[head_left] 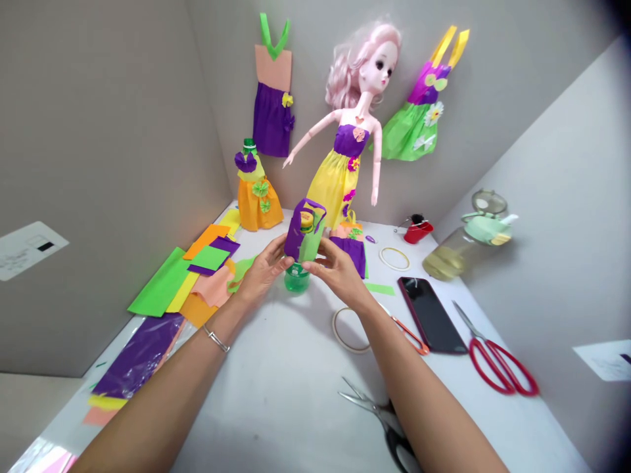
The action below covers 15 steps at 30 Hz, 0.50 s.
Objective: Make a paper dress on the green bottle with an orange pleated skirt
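Purple and light-green paper made up the small garment (pixel 297 238) that stood around the upper part of a green bottle (pixel 297 280), whose yellow cap (pixel 306 221) showed at the garment's open top. The bottle was upright on the pale worktop (pixel 256 394), near the middle of the view. The left hand (pixel 269 266) grasped the dressed bottle from one side and the right hand (pixel 339 266) from the other, both thumbs pressing at the garment's lower edge.

Behind them a pink-haired doll (pixel 367 85) stood in a purple and yellow dress trimmed with flowers. Two small dresses hung on the grey wall on either side of it: a peach and purple one (pixel 273 121) and a magenta and green one (pixel 414 121). Another bottle (pixel 249 146), in an orange skirt (pixel 257 203) with green bows, stood near the left wall.

Beside the left arm lay sheets of coloured paper (pixel 158 282) in green, orange, yellow, purple and peach, with a purple pack in clear film (pixel 140 351) nearer the viewer. Just past the right hand lay a flat purple and peach piece (pixel 350 253). Farther right were a yellow-edged ring (pixel 394 258), a red bucket-shaped holder (pixel 418 231), a clear jug (pixel 451 249) with a mint lid, a dark phone (pixel 431 315) and red-handled scissors (pixel 500 364). A roll of tape (pixel 351 330) and an orange-handled tool (pixel 411 336) lay partly behind the right forearm, and black-handled scissors (pixel 377 414) were nearer the viewer, partly covered by that arm.
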Tool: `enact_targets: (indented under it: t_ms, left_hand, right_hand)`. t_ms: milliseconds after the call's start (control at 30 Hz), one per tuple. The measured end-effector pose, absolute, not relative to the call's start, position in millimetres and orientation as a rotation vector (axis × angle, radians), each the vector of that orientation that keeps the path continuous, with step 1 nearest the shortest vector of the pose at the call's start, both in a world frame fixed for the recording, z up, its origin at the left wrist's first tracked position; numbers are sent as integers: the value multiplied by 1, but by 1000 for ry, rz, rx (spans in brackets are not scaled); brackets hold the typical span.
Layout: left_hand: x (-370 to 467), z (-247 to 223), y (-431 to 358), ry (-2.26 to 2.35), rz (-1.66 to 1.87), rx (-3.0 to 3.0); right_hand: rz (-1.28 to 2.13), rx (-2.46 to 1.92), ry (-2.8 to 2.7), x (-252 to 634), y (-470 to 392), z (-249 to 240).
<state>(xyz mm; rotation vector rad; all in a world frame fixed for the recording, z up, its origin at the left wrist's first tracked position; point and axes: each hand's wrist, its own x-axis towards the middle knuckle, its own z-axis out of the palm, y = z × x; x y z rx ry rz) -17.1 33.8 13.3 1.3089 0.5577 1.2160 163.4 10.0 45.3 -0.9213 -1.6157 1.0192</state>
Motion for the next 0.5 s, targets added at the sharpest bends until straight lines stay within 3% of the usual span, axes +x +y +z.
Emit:
enact_targets:
  t_ms: [500]
  left_hand:
    - [-15,15,31,548,1224,1274]
  right_hand:
    - [1014,-896,-1638,164,7,49]
